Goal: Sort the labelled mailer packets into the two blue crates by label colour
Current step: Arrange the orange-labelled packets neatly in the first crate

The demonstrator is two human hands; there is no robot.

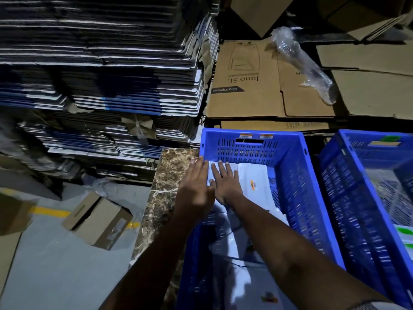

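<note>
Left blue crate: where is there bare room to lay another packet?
In the left blue plastic crate, little floor shows: white mailer packets cover it and both hands, left hand and right hand, press flat at the far end. The right blue plastic crate shows bare mesh floor beyond its green-labelled packets.

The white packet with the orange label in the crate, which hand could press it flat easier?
Probably the right hand. It lies flat beside the orange-label packet inside the near crate. The left hand hovers farther off, by the crate's left wall.
</note>
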